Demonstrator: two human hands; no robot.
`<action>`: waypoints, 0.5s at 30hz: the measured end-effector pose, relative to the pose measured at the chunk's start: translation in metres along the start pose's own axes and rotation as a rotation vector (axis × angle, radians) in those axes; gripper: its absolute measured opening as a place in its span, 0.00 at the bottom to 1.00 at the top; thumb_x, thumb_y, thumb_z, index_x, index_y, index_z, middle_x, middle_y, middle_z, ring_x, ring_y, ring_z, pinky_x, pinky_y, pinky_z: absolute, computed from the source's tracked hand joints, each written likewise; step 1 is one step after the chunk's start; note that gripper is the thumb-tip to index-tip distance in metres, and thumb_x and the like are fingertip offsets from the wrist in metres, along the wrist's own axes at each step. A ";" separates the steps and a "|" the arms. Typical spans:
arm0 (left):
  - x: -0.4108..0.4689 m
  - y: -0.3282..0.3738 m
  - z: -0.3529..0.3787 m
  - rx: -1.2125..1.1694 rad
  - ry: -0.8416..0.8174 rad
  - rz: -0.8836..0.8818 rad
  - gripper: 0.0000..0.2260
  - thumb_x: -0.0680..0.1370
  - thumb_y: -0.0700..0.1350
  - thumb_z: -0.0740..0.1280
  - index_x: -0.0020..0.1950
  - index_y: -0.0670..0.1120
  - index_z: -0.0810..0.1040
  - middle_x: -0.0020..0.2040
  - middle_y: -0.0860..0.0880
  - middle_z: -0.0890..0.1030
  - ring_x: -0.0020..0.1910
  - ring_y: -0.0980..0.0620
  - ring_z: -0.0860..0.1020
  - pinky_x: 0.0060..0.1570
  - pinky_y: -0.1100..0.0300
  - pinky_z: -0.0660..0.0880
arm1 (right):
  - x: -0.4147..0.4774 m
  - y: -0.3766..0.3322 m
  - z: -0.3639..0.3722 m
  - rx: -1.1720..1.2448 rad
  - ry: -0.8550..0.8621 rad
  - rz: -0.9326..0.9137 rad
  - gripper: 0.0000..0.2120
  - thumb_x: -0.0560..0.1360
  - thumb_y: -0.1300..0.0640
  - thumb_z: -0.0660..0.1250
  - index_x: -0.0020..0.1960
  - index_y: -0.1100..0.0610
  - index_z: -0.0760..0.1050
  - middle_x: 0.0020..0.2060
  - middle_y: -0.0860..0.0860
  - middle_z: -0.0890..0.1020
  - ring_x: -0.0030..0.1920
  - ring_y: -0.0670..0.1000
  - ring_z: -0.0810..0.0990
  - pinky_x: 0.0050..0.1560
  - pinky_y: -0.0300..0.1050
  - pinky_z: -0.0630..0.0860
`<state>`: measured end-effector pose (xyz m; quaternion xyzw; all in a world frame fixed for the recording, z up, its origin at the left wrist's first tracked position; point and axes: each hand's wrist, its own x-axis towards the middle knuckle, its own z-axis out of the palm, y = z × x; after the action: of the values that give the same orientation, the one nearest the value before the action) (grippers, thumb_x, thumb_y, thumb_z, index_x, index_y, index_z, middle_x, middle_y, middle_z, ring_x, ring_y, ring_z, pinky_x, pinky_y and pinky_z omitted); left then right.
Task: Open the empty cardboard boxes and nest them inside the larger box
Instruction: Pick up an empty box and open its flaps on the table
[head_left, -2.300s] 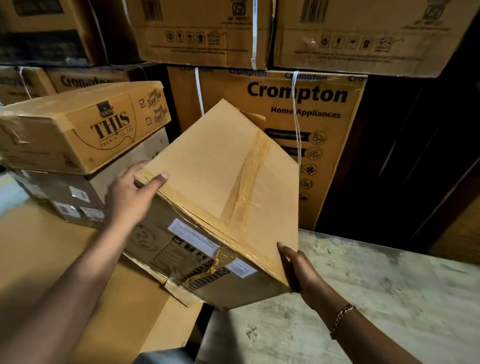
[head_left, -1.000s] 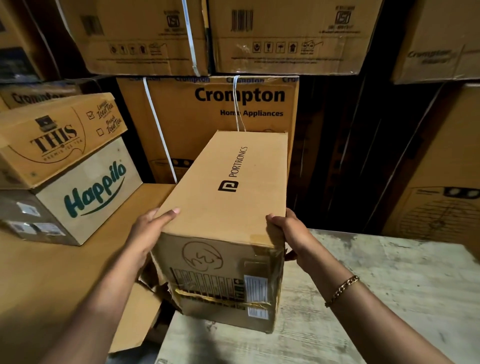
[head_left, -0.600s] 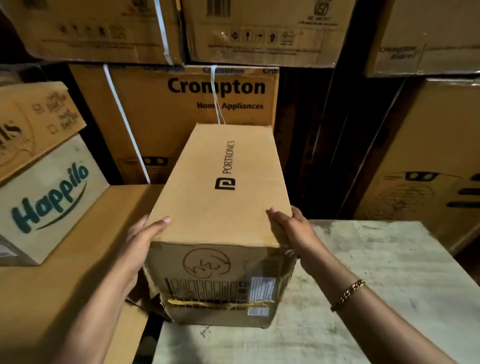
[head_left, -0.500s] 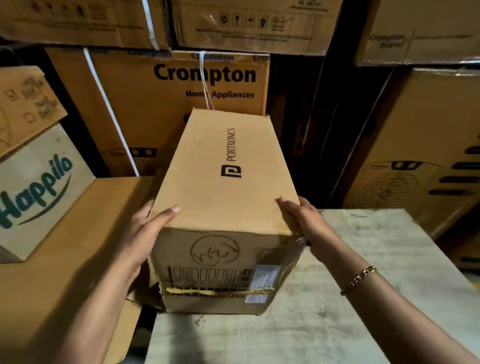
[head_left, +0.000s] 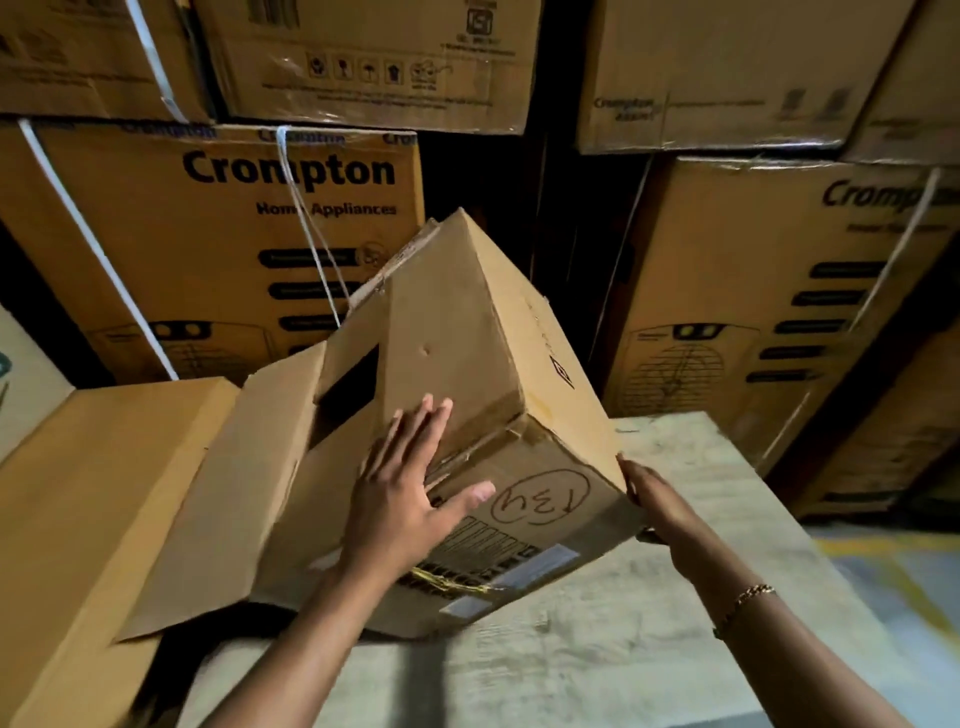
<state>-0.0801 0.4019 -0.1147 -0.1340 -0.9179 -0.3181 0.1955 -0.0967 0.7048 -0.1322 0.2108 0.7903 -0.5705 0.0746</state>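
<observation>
Cardboard box (head_left: 457, 338) tilted; left hand (head_left: 400, 499) flat on it, fingers spread; right hand (head_left: 657, 501) grips right corner.

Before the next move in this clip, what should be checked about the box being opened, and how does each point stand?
1. Long flap of the small box swung open: ok.
2. Box empty inside: cannot tell; the opening shows only dark.
3. Left hand flat on the box, fingers spread: ok.
4. Right hand gripping the lower right corner: ok.
5. Box sitting level: not ok; it is tilted, its lower edge on the table.
6. Larger box ready to receive it: cannot tell; none plainly in view.
</observation>
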 end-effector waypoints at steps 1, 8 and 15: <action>0.002 0.011 0.012 0.051 0.001 0.017 0.41 0.72 0.76 0.59 0.81 0.60 0.54 0.81 0.57 0.56 0.80 0.51 0.55 0.76 0.46 0.59 | 0.001 0.008 -0.008 -0.009 -0.032 -0.002 0.28 0.80 0.33 0.51 0.69 0.50 0.71 0.61 0.49 0.74 0.59 0.53 0.72 0.58 0.53 0.68; 0.005 0.084 0.109 0.350 -0.193 0.097 0.35 0.78 0.73 0.51 0.80 0.57 0.58 0.80 0.51 0.60 0.79 0.41 0.59 0.74 0.40 0.61 | -0.002 0.034 -0.054 0.209 -0.236 -0.001 0.26 0.80 0.31 0.45 0.73 0.38 0.63 0.65 0.41 0.70 0.64 0.45 0.66 0.62 0.48 0.62; -0.026 0.111 0.174 0.560 -0.482 0.177 0.36 0.77 0.73 0.52 0.80 0.54 0.59 0.80 0.48 0.60 0.79 0.40 0.56 0.73 0.36 0.60 | 0.017 0.058 -0.079 0.181 -0.203 -0.098 0.21 0.75 0.38 0.69 0.63 0.45 0.71 0.64 0.46 0.79 0.56 0.46 0.80 0.50 0.42 0.79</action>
<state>-0.0639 0.5936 -0.1924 -0.2252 -0.9738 0.0038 0.0297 -0.0779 0.7975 -0.1619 0.1191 0.7334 -0.6608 0.1068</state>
